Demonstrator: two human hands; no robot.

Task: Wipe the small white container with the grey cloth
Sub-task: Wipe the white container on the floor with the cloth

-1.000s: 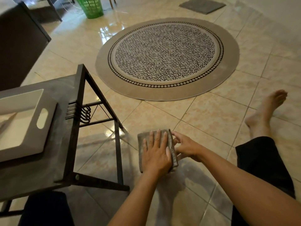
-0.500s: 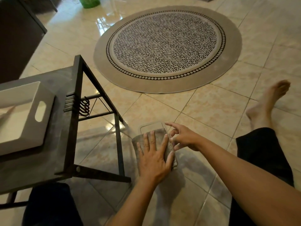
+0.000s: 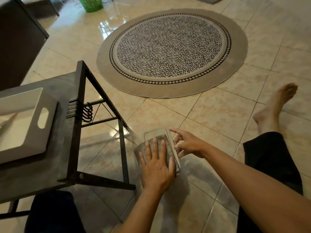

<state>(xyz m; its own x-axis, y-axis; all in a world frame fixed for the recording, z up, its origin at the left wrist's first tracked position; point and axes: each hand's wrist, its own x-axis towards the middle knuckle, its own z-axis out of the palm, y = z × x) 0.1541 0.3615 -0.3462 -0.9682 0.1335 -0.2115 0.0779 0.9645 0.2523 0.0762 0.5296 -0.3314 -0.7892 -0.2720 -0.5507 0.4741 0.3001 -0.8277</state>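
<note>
A small white container [image 3: 155, 133] with rounded corners lies flat on the floor tiles. The grey cloth [image 3: 165, 145] covers its near part; only the far end shows. My left hand [image 3: 156, 167] presses flat on the cloth, fingers spread. My right hand [image 3: 186, 143] rests against the container's right edge, fingertips touching it, index finger stretched toward the far corner.
A low dark metal-framed table [image 3: 70, 132] stands at the left, carrying a white tray [image 3: 30, 126] with a handle slot. A round patterned rug [image 3: 171, 51] lies ahead. A green basket [image 3: 90, 4] stands far back. My bare foot [image 3: 276, 105] lies at the right.
My left hand has slid the cloth toward me, uncovering the container's far end. The right hand has stayed at the container's right edge.
</note>
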